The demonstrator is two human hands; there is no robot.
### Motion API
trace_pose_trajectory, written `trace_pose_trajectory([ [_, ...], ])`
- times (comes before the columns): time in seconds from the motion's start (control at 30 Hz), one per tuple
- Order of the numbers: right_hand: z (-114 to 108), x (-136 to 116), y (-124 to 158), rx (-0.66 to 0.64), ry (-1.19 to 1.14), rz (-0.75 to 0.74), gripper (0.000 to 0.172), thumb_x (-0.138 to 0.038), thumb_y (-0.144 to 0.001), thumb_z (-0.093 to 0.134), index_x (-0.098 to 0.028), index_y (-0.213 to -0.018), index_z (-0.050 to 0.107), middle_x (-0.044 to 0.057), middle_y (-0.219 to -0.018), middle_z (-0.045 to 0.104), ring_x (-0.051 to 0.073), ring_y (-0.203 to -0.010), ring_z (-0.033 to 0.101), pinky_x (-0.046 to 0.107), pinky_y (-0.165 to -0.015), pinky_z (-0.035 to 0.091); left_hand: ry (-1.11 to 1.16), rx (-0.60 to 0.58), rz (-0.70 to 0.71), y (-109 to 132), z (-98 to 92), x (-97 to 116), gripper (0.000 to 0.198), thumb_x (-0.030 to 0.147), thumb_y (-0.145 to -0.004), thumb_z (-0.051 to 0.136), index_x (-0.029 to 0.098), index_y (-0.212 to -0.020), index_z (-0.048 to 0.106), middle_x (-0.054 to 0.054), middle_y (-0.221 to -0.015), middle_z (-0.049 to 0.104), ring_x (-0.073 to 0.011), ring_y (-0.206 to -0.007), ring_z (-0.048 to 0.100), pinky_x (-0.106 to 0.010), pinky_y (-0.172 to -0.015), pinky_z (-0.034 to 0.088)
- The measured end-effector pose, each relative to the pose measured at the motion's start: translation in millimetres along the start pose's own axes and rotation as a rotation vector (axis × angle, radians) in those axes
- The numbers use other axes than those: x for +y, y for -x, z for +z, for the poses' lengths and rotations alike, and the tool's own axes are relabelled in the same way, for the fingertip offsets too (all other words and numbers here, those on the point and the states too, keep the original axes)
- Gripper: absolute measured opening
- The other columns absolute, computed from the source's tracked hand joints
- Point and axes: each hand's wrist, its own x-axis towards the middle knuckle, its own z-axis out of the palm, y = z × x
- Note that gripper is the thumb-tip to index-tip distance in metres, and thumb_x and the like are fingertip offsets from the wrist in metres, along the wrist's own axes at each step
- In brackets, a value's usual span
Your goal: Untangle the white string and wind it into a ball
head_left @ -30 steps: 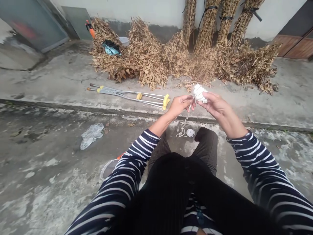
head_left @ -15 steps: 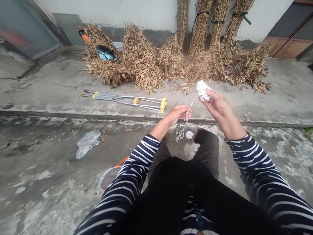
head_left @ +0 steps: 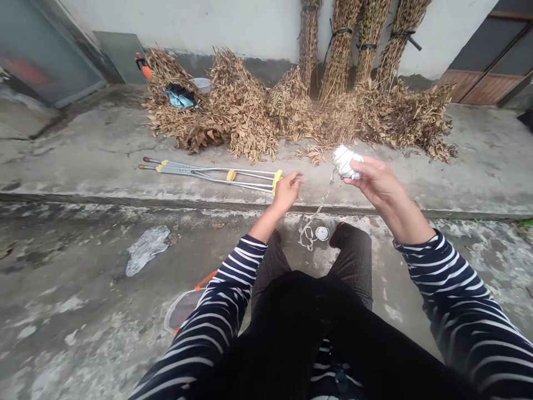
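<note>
My right hand [head_left: 377, 180] grips a wound ball of white cord [head_left: 346, 161], thumb and fingers pressed around it. From the ball a strand of cord [head_left: 326, 194] hangs down toward the ground between my feet. There a flat white coil [head_left: 322, 233] lies beside some loose loops of cord [head_left: 308, 234]. My left hand [head_left: 288, 190] is raised to the left of the strand, apart from it, with its fingers loosely spread and nothing seen in them. In this view it is close to the yellow end of the crutches.
Metal crutches [head_left: 208, 171] lie on the concrete step [head_left: 95, 161]. Dried plant stalks [head_left: 245, 111] are heaped along the wall, with tied bundles [head_left: 339, 50] upright behind. A clear plastic bag [head_left: 146, 249] lies at left, near an orange-handled mesh item [head_left: 183, 306] partly behind my arm.
My left hand has let go of the strand and moved left, its fingers opening. The strand now hangs loose toward the ground. My right hand still holds the ball, slightly lower.
</note>
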Motion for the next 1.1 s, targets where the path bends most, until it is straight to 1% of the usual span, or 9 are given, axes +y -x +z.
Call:
trace_pose_trajectory([
  [0.03, 1.7, 2.1, -0.3, -0.013, 0.011, 0.024, 0.03, -0.03, -0.066, 0.091, -0.019, -0.091, 0.077, 0.006, -0.092, 0.08, 0.02, -0.083, 0.077, 0.028, -0.07, 0.07, 0.037, 0.038, 0.049, 0.4, 10.0, 14.9, 0.026, 0.015, -0.087, 0.066, 0.019, -0.113, 0.071, -0.007, -0.105, 0.075, -0.0123, -0.076, 0.067, -0.016, -0.05, 0.046],
  [0.1, 4.1, 6.6, -1.8, -0.028, 0.025, 0.054, 0.032, -0.029, -0.064, 0.093, -0.018, -0.091, 0.078, 0.007, -0.093, 0.08, 0.021, -0.083, 0.077, 0.029, -0.069, 0.07, 0.118, -0.018, 0.081, 5.1, 33.1, 41.8, 0.04, 0.018, -0.087, 0.069, 0.021, -0.127, 0.066, -0.01, -0.123, 0.072, -0.0176, -0.1, 0.069, -0.019, -0.06, 0.055],
  [0.17, 5.2, 10.7, -3.3, -0.04, 0.028, 0.057, 0.033, -0.029, -0.062, 0.094, -0.017, -0.089, 0.079, 0.007, -0.094, 0.08, 0.02, -0.082, 0.077, 0.029, -0.068, 0.069, 0.186, -0.055, 0.059, 12.0, 53.9, 58.0, 0.039, 0.017, -0.087, 0.069, 0.019, -0.126, 0.066, -0.01, -0.118, 0.074, -0.0185, -0.102, 0.069, -0.022, -0.068, 0.059],
  [0.27, 5.1, 16.3, -3.3, -0.047, 0.02, 0.072, 0.032, -0.028, -0.059, 0.096, -0.016, -0.083, 0.08, 0.008, -0.09, 0.081, 0.018, -0.075, 0.075, 0.026, -0.065, 0.068, 0.197, -0.042, 0.001, 19.6, 69.0, 58.7, 0.018, 0.015, -0.086, 0.07, 0.014, -0.104, 0.07, -0.005, -0.088, 0.075, -0.015, -0.081, 0.069, -0.023, -0.069, 0.058],
  [0.33, 4.4, 21.3, -2.2, -0.033, 0.01, 0.109, 0.03, -0.027, -0.057, 0.096, -0.015, -0.079, 0.079, 0.008, -0.088, 0.081, 0.016, -0.071, 0.074, 0.024, -0.062, 0.067, 0.153, -0.02, -0.013, 21.2, 68.7, 50.4, 0.003, 0.011, -0.085, 0.067, 0.013, -0.086, 0.069, -0.001, -0.069, 0.069, -0.0113, -0.066, 0.064, -0.022, -0.066, 0.056],
  [0.47, 3.7, 35.3, 0.8, 0.008, -0.026, 0.177, 0.032, -0.025, -0.057, 0.097, -0.015, -0.081, 0.078, 0.008, -0.087, 0.08, 0.017, -0.073, 0.075, 0.023, -0.061, 0.066, 0.112, -0.024, -0.023, 20.2, 61.0, 36.0, 0.014, 0.005, -0.084, 0.062, 0.014, -0.072, 0.064, 0.003, -0.056, 0.061, -0.0074, -0.053, 0.056, -0.019, -0.058, 0.049],
  [0.7, 2.2, 44.3, -0.2, 0.014, -0.05, 0.083, 0.033, -0.034, -0.062, 0.094, -0.02, -0.086, 0.076, 0.002, -0.084, 0.078, 0.016, -0.075, 0.074, 0.027, -0.069, 0.068, 0.166, -0.087, -0.093, 27.3, 62.0, 26.0, 0.015, 0.019, -0.09, 0.065, 0.014, -0.076, 0.063, 0.002, -0.059, 0.062, -0.0062, -0.047, 0.054, -0.019, -0.048, 0.043],
  [0.83, -2.4, 42.5, -6.4, 0.067, -0.016, 0.037, 0.041, -0.037, -0.054, 0.097, -0.019, -0.085, 0.077, 0.003, -0.087, 0.078, 0.016, -0.075, 0.072, 0.029, -0.068, 0.066, 0.179, -0.151, -0.202, 39.1, 65.2, 18.4, 0.013, 0.023, -0.092, 0.064, 0.013, -0.083, 0.063, 0.002, -0.064, 0.065, -0.0061, -0.047, 0.056, -0.019, -0.046, 0.043],
  [1.1, -1.0, 41.9, -9.5, 0.202, 0.127, -0.211, 0.056, -0.042, -0.049, 0.099, -0.023, -0.098, 0.078, -0.001, -0.079, 0.074, 0.017, -0.071, 0.067, 0.031, -0.062, 0.063, 0.177, -0.398, -0.305, 55.1, 55.2, 13.9, 0.027, 0.037, -0.094, 0.063, 0.012, -0.083, 0.064, 0.0, -0.056, 0.064, -0.0057, -0.039, 0.05, -0.018, -0.044, 0.038],
])
